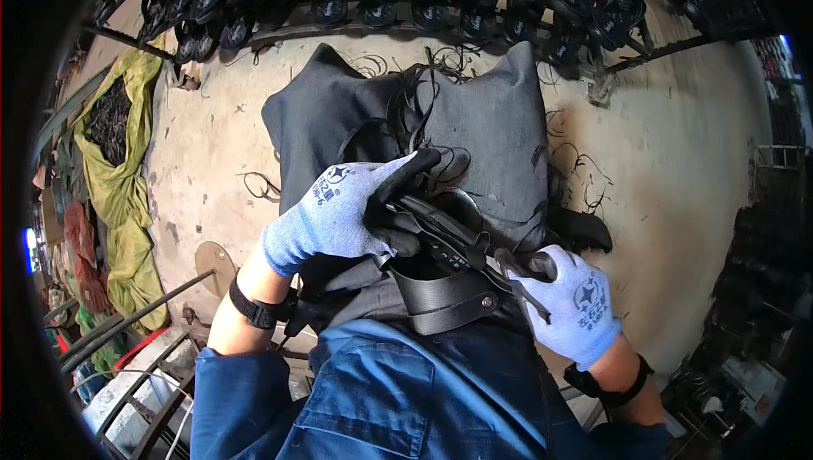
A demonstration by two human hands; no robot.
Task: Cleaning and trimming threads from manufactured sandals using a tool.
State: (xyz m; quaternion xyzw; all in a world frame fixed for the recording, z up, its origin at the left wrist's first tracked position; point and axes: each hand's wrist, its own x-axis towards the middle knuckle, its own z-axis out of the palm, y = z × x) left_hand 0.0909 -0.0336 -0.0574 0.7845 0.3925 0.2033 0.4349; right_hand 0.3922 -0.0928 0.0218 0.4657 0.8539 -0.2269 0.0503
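Note:
A black sandal [436,236], sole edge up and a wide strap [445,299] with a round metal stud hanging below, is held over my lap. My left hand [339,206], in a pale blue glove with black fingers, is closed round one end of it. At the sandal's other end my right hand [576,303], gloved alike, has its fingers curled. A slim thing with a pale, metallic-looking edge [495,270] shows by those fingers; its kind is hard to make out. Dark cloth [491,121] covers my knees, with thin black trimmings [415,113] on it.
Rows of black sandals [381,7] stand on a rack ahead. More curled trimmings [584,176] lie on the pale floor [677,172]. At the left a yellow-green sack [127,198] holds dark scraps, beside a metal rod with a round plate [215,268].

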